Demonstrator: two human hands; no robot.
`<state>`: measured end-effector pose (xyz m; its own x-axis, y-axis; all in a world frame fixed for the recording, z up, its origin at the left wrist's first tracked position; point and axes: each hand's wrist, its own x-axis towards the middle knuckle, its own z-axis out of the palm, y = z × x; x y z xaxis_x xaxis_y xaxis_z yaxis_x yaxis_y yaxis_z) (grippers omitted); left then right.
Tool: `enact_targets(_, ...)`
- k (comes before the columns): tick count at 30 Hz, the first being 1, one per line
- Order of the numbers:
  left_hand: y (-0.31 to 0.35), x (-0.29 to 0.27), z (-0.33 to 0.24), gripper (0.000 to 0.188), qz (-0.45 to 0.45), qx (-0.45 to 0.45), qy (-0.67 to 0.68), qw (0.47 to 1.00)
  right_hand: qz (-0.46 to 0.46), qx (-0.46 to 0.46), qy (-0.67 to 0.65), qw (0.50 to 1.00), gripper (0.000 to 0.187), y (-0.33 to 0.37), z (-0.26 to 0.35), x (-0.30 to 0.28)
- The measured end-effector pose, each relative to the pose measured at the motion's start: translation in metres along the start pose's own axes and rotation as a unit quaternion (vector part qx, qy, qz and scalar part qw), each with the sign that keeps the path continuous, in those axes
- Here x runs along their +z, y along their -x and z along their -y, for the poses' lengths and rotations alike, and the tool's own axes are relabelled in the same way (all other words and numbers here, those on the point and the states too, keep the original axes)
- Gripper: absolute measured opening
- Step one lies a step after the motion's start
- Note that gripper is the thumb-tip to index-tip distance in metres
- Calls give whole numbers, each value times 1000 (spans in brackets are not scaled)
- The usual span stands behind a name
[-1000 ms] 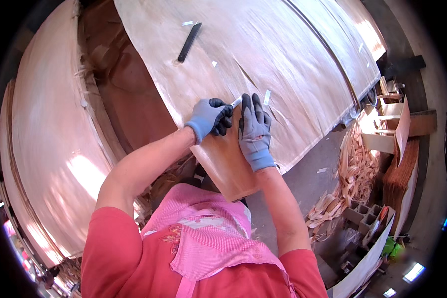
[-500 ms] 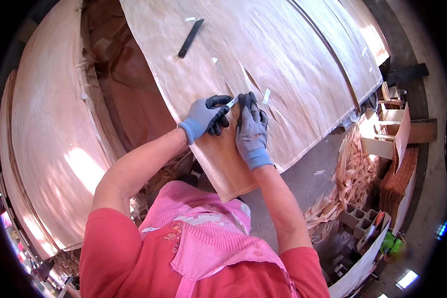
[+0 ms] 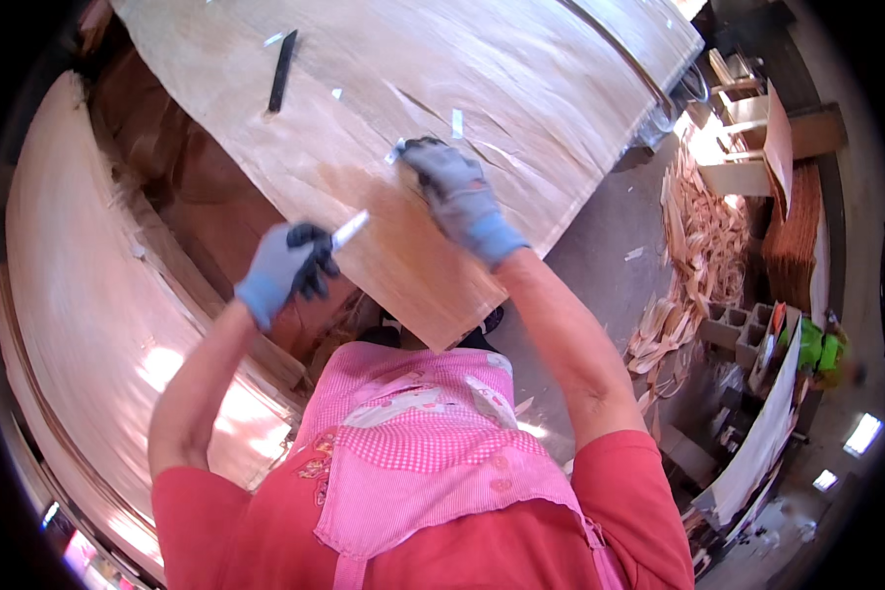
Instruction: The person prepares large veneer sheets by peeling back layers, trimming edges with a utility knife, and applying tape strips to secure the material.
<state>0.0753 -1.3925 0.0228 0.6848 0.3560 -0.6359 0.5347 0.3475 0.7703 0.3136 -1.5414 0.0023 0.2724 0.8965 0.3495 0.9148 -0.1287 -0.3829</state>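
A large pale wood veneer sheet [image 3: 383, 108] lies in front of me, with small slits and bits of white tape on it. My left hand [image 3: 287, 264], in a grey glove with dark fingertips, is at the sheet's left edge. It is closed on a white strip of tape [image 3: 351, 229] that sticks out to the right. My right hand [image 3: 452, 187], gloved alike and blurred, is over the sheet, its fingers bent together round a small white piece of tape [image 3: 394, 152]. A short white tape piece [image 3: 457, 123] is stuck on the veneer beyond it.
A flat black bar [image 3: 282, 71] rests on the sheet at the far left. Another veneer stack [image 3: 79, 256] stands at my left. On the right are veneer scraps [image 3: 703, 246], a wooden rack [image 3: 747, 177] and grey hollow blocks [image 3: 742, 329].
My hands have moved apart: the left went left and down with the white strip, the right slightly left and up. The view has shifted, so the sheet sits farther up and left.
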Motion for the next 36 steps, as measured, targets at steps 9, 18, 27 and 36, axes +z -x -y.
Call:
enact_targets(9, 44, 95, 37, 26, 44, -75, 180, 980, 40, 169, 48, 984, 50, 133, 14, -107)
enact_targets(18, 31, 125, -2, 26, 71, -16, 166, 983, 66, 207, 91, 972, 55, 180, 27, -62)
enact_targets(27, -20, 143, -9, 44, 117, 31, 155, 980, 4, 242, 51, 969, 67, 182, 24, -66)
enact_targets(36, -21, 138, 8, 27, 78, 12, 246, 966, -112, 239, -33, 964, 55, 173, 14, -76)
